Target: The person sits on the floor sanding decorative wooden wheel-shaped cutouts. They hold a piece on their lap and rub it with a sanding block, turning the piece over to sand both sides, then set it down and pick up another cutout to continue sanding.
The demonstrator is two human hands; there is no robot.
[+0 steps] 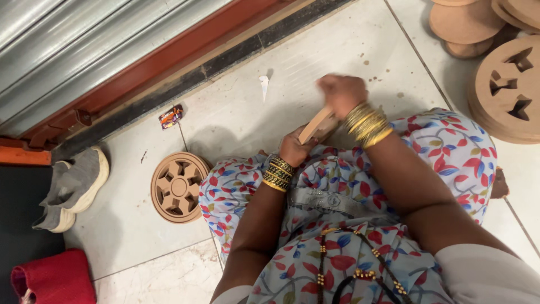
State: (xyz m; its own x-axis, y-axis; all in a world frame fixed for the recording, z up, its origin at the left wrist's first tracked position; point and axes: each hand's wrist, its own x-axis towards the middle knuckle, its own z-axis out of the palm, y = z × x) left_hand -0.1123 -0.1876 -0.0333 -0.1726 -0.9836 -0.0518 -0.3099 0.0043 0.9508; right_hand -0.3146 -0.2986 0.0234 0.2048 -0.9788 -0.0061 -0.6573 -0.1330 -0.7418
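I sit on a tiled floor with a flat round wooden disc [316, 125] held on edge over my lap. My left hand [295, 147] grips the disc's lower side. My right hand [341, 93] is closed over its upper edge and looks blurred; what it holds, if anything, is hidden. Both wrists carry stacks of gold bangles. A finished round wooden cut-out disc [178, 187] with a hub and several openings lies flat on the floor just left of my knee.
A stack of similar wooden discs [506, 84] stands at the upper right. A metal shutter [67, 50] with a red frame runs along the top left. Grey shoes [73, 188], a red cloth [53, 278] and a small wrapper [170, 116] lie at the left.
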